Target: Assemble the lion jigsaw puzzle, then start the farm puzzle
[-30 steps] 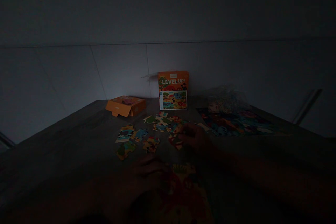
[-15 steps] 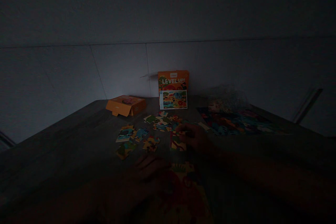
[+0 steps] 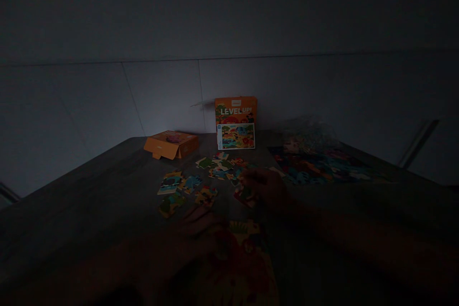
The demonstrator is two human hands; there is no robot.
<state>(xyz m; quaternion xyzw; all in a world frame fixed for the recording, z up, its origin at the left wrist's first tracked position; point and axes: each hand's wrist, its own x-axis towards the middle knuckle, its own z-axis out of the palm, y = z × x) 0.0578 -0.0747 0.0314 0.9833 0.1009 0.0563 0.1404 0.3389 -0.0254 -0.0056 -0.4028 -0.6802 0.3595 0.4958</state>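
The scene is very dark. My right hand (image 3: 267, 186) is closed with its fingertips on a jigsaw puzzle piece (image 3: 245, 197), which is tilted and partly covered by the fingers. Below it lies a joined section of jigsaw puzzle (image 3: 247, 267) with red, yellow and green printing. My left hand (image 3: 199, 227) rests at the left side of that section, its fingers stretched out. Loose puzzle pieces (image 3: 171, 182) lie beyond my left hand, and several more puzzle pieces (image 3: 220, 165) form a cluster farther back.
An orange box (image 3: 172, 144) with its flap open lies at the back left. Against the wall stands an orange "LEVEL UP!" box (image 3: 235, 107), with a picture card (image 3: 236, 136) in front. A dark colourful sheet (image 3: 322, 167) and crumpled clear plastic (image 3: 308, 134) lie at the right.
The piece in my right hand has turned and now sits at a slant. My left hand and the joined section appear slightly farther left.
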